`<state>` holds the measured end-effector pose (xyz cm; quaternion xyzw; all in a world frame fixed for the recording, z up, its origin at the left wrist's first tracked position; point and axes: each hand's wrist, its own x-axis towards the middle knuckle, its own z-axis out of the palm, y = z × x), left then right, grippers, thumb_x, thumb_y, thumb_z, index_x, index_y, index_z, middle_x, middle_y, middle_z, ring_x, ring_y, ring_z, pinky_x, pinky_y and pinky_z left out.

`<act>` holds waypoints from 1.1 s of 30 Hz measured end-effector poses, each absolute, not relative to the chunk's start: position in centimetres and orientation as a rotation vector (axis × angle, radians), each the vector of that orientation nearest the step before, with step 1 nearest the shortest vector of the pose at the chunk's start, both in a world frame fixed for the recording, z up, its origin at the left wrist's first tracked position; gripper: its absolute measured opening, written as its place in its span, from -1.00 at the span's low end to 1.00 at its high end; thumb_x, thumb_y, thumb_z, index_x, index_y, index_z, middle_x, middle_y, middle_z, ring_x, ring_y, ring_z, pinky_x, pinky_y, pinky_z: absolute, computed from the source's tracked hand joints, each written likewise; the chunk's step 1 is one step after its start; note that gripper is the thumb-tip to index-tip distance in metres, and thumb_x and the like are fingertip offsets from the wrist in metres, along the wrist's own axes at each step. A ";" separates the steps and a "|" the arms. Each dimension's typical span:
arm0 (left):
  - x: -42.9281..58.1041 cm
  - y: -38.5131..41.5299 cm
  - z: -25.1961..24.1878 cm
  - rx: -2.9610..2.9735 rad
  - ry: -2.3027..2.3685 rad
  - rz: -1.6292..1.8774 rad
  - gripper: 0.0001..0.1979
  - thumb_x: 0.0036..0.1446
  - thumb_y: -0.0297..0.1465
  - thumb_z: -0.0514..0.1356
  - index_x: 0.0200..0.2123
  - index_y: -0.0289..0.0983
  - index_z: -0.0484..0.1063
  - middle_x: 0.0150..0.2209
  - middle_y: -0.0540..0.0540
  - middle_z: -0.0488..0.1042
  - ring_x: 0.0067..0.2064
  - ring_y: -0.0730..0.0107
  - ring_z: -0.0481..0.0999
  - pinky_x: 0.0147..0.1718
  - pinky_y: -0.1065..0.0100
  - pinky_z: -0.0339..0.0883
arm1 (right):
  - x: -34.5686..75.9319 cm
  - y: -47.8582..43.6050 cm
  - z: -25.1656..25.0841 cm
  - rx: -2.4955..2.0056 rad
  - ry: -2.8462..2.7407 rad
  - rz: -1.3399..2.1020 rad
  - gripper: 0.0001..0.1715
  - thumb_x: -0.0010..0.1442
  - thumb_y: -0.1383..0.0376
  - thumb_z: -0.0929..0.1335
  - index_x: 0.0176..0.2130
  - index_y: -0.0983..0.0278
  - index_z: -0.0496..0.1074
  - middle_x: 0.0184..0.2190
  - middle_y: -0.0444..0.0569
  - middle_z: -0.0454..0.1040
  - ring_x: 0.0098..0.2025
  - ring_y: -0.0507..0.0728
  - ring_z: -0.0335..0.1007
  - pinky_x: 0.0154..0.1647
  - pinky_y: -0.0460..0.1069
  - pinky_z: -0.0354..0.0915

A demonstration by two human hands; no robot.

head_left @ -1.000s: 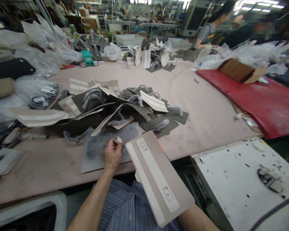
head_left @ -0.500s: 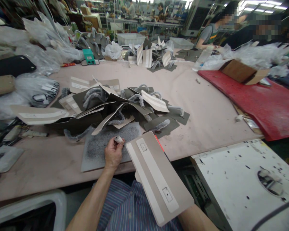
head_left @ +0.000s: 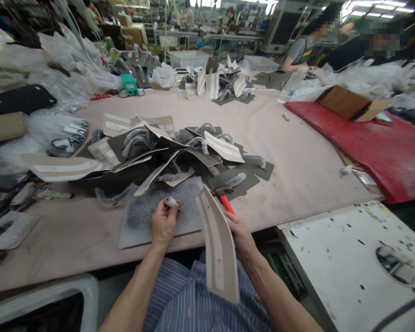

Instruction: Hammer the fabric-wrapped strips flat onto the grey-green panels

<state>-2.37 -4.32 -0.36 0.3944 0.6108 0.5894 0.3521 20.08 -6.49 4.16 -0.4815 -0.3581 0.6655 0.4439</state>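
**Long, curved beige sheet panel [head_left: 218, 249] has turned edge-on, baring the right hand [head_left: 241, 235]**

Half a second ago we saw its pale-striped face broad and flat; now it stands steeply tilted. Our right hand grips its right edge, fingers partly hidden, so the panel lies just left of that grip, above the lap. Its long axis runs from the lap away towards the table, far end leaning left. The right hand is nearer; across the panel, our left hand [head_left: 164, 226] pinches a small whitish cylindrical roll [head_left: 170, 201] over a flat grey speckled board [head_left: 134, 226]. Just beyond the right grip sits a red-handled hammer [head_left: 227, 204]; we cannot tell whether fingertips touch it. Past both grips spreads a heap of beige and dark grey-green panels [head_left: 174, 147].
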 end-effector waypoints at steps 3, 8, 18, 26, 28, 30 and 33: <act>-2.4 -4.3 -0.1 0.965 1.583 1.599 -0.65 0.08 -0.22 0.32 -0.15 -0.32 0.44 -0.23 -0.18 0.62 -0.23 0.27 0.64 -0.16 0.32 0.49 | 19.5 -6.6 5.3 -1.321 -1.147 1.442 -0.54 0.17 0.03 0.39 -0.08 0.32 0.50 -0.44 -0.10 0.47 -0.50 0.02 0.35 -0.50 -0.10 0.26; -2.3 -4.5 0.7 0.844 1.548 1.731 -0.62 0.09 -0.23 0.34 -0.09 -0.32 0.42 -0.20 -0.18 0.62 -0.22 0.28 0.65 -0.12 0.27 0.50 | 16.3 -8.6 6.1 -1.546 -1.688 1.058 -0.61 0.25 0.24 0.29 0.01 0.35 0.46 -0.10 0.09 0.53 -0.05 0.20 0.45 0.05 0.10 0.32; -1.7 -4.8 2.9 1.009 1.475 1.609 -0.61 0.10 -0.26 0.35 -0.05 -0.29 0.41 -0.20 -0.17 0.63 -0.21 0.27 0.66 -0.13 0.28 0.53 | 13.7 -10.1 3.9 -1.746 -1.852 0.971 -0.58 0.29 0.27 0.28 0.09 0.38 0.39 -0.11 0.14 0.44 -0.02 0.23 0.41 0.09 0.10 0.29; -0.7 -5.4 2.7 0.944 1.420 1.542 -0.66 0.07 -0.33 0.37 -0.13 -0.29 0.38 -0.19 -0.17 0.62 -0.18 0.24 0.65 -0.14 0.27 0.53 | 13.3 -9.8 4.0 -1.729 -1.788 1.078 -0.51 0.27 0.26 0.28 0.14 0.41 0.35 -0.10 0.15 0.40 -0.05 0.24 0.40 0.06 0.12 0.31; -0.5 -5.6 2.0 0.926 1.410 1.471 -0.66 0.06 -0.34 0.38 -0.14 -0.28 0.38 -0.19 -0.16 0.62 -0.16 0.26 0.65 -0.13 0.30 0.52 | 13.1 -9.8 4.0 -1.726 -1.798 1.098 -0.47 0.27 0.25 0.27 0.17 0.44 0.32 -0.07 0.18 0.39 -0.04 0.26 0.40 0.05 0.13 0.32; -0.4 -5.8 1.4 0.923 1.409 1.438 -0.67 0.04 -0.36 0.39 -0.16 -0.28 0.38 -0.17 -0.16 0.62 -0.13 0.28 0.64 -0.10 0.32 0.50 | 13.1 -9.7 4.0 -1.713 -1.814 1.113 -0.45 0.28 0.24 0.27 0.19 0.45 0.29 -0.06 0.19 0.37 -0.04 0.25 0.40 0.04 0.13 0.32; -0.4 -6.0 0.8 0.895 1.423 1.441 -0.67 0.04 -0.35 0.39 -0.16 -0.28 0.39 -0.14 -0.15 0.61 -0.10 0.26 0.63 -0.08 0.30 0.50 | 13.4 -9.6 4.0 -1.680 -1.843 1.138 -0.45 0.28 0.22 0.27 0.18 0.43 0.30 -0.05 0.18 0.36 -0.06 0.23 0.40 0.04 0.12 0.32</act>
